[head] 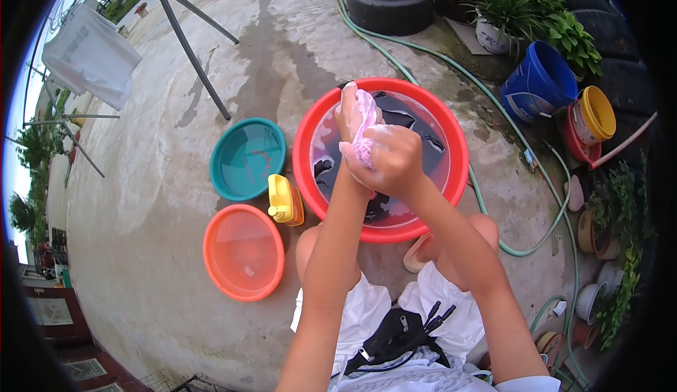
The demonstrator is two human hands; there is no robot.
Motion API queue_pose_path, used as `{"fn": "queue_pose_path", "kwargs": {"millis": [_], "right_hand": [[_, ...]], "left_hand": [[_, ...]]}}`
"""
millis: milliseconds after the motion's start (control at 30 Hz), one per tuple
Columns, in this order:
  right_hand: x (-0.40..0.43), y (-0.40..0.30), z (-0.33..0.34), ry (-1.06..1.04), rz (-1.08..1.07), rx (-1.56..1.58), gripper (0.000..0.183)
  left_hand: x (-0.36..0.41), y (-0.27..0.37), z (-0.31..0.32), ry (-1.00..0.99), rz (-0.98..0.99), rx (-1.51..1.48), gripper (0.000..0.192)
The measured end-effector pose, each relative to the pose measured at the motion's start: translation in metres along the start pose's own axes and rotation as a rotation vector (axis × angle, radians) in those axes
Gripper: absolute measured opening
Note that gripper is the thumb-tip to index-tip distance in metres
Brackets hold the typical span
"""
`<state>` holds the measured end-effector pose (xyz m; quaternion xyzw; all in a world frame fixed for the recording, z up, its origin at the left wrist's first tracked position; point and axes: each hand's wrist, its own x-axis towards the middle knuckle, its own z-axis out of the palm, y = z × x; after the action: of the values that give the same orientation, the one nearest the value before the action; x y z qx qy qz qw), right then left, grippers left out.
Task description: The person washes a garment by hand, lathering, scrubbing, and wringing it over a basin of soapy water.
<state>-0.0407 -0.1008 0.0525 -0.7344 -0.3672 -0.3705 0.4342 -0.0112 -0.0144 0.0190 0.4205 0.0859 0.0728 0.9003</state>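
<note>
Both my hands grip one wet, soapy pink cloth (365,140) above a large red plastic basin (302,156). My left hand (347,111) is on the far side, closed on the cloth's upper end. Nearer to me, my right hand (394,154) is a fist around its lower part, with white suds on the fingers. Below them, dark cloth (399,119) lies partly sunk in the basin's cloudy water. My forearms cover the basin's near left side.
To the left stand a teal basin (216,180) and an orange basin (209,265), both holding water. A yellow detergent jug (284,201) is between them and the red basin. A green hose (481,80) curves along the right. Blue (529,87) and yellow (595,119) buckets stand beyond it.
</note>
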Motion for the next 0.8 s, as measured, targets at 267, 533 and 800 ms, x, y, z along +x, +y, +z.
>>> {"fn": "queue_pose_path", "kwargs": {"millis": [267,533,800], "right_hand": [[0.012,0.029,0.0,0.128,0.54,0.156,0.032],[0.016,0.009,0.001,0.251,0.655,0.33,0.035],[0.026,0.023,-0.01,0.457,0.992,0.859,0.028]], "left_hand": [[-0.033,0.002,0.037,0.124,0.004,-0.126,0.019],[-0.032,0.018,0.018,0.123,0.014,-0.062,0.023],[-0.035,0.04,0.022,0.275,0.209,0.011,0.021]]}}
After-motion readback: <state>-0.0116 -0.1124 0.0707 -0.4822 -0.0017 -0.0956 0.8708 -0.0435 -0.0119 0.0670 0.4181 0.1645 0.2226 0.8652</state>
